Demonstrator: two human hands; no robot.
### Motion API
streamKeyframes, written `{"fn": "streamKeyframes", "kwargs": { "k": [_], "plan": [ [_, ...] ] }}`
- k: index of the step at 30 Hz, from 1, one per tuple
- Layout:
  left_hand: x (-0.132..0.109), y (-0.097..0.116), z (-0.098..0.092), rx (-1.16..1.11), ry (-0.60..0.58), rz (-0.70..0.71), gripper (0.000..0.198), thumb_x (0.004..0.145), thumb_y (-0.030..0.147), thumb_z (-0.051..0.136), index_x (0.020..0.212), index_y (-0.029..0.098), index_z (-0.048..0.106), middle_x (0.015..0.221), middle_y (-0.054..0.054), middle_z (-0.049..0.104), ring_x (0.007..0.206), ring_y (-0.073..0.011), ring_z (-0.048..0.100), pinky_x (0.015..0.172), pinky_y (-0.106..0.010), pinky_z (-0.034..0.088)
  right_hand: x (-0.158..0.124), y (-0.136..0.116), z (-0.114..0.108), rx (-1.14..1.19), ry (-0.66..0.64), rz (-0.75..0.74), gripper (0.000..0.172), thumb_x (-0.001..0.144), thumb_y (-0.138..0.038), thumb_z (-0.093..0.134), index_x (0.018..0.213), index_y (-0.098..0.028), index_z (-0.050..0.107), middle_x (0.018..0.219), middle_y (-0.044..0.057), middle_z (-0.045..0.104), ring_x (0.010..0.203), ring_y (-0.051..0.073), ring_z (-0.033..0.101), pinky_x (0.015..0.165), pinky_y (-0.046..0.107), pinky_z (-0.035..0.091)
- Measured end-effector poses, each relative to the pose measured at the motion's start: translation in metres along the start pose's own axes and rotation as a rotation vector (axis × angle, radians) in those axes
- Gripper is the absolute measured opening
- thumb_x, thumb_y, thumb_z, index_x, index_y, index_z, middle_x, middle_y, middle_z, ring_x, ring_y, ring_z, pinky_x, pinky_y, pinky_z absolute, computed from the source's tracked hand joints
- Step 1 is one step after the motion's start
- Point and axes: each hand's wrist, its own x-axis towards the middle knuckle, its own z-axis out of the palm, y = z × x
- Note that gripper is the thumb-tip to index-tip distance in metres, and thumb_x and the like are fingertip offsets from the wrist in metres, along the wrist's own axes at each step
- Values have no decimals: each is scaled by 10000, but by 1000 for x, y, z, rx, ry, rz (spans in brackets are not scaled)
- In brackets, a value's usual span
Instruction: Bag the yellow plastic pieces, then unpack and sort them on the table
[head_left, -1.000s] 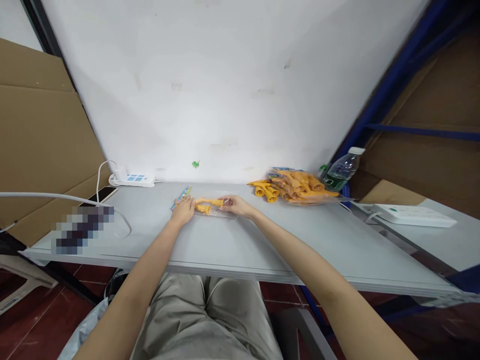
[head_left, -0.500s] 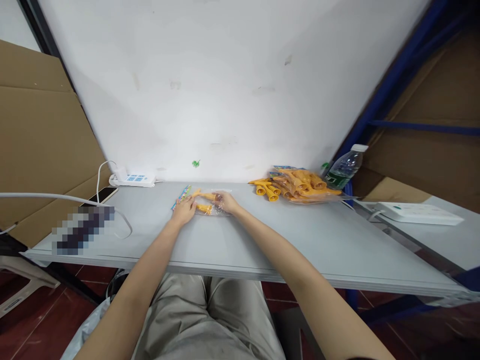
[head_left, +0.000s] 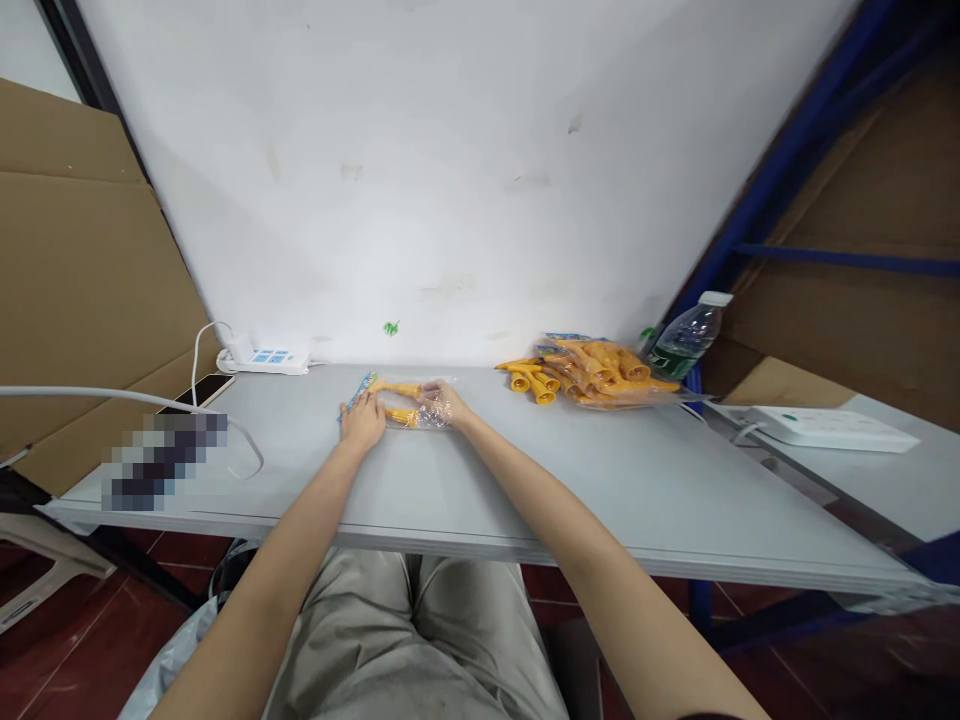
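Note:
A clear plastic bag (head_left: 427, 418) with a colourful printed header (head_left: 348, 405) lies on the table in front of me. Two orange-yellow plastic horns show in it: an upper horn (head_left: 401, 389) and a lower horn (head_left: 403, 415). My left hand (head_left: 363, 422) rests on the header end, fingers stretched out over it and the narrow ends of the horns. At the opposite end, my right hand (head_left: 445, 404) has its fingers bent around the bag's clear film, just right of the upper horn. Its fingertips are partly hidden by shiny plastic.
To the right lie several loose orange horns (head_left: 535, 381) and a pile of bagged horns (head_left: 600, 372), beside a water bottle (head_left: 688, 338). A power strip (head_left: 277, 361), a phone (head_left: 214, 389) and a white cable (head_left: 112, 392) are at the left. Another white power strip (head_left: 832, 430) sits far right.
My right hand has come off the upper horn's wide end, which now shows uncovered left of the fingers. My left hand has shifted slightly left and lies flatter on the header.

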Motion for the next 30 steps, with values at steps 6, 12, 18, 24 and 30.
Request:
{"fn": "streamKeyframes", "kwargs": {
  "k": [6,12,18,24,30],
  "plan": [
    [0,-2,0,-6,-11,-1,555,980,357,156,1429,214,450,1539,-104,372,1443,-225,301,1181,-543,184,-8,-8,-9,65,-87,-59,295,673,-412,739,748,-167,593,770,28,645,758,171,583,733,302,476],
    [0,0,-1,-9,-17,0,544,979,346,165,1406,230,482,1514,-92,417,1432,-218,325,1177,-539,196,-17,-24,-22,83,-447,-49,390,580,-453,817,851,-189,721,813,13,692,771,169,600,770,310,477],
    [0,0,-1,-15,-11,5,539,982,337,166,1389,207,495,1500,-96,438,1418,-223,349,1171,-536,211,-22,-35,-18,38,-557,-82,340,585,-424,814,815,-183,745,819,22,705,916,210,622,883,337,467],
    [0,1,-4,-10,9,10,527,988,325,168,1358,204,524,1493,-95,448,1405,-210,371,1175,-505,222,-22,-35,-15,178,-576,24,342,576,-357,813,866,-195,738,809,9,705,880,190,627,922,356,467],
    [0,2,-4,2,15,12,503,989,318,206,1353,206,535,1489,-93,452,1404,-208,374,1181,-505,206,-17,-32,-11,166,-518,76,298,620,-242,761,914,-200,739,827,8,720,931,196,636,963,355,454]
  ]
}}
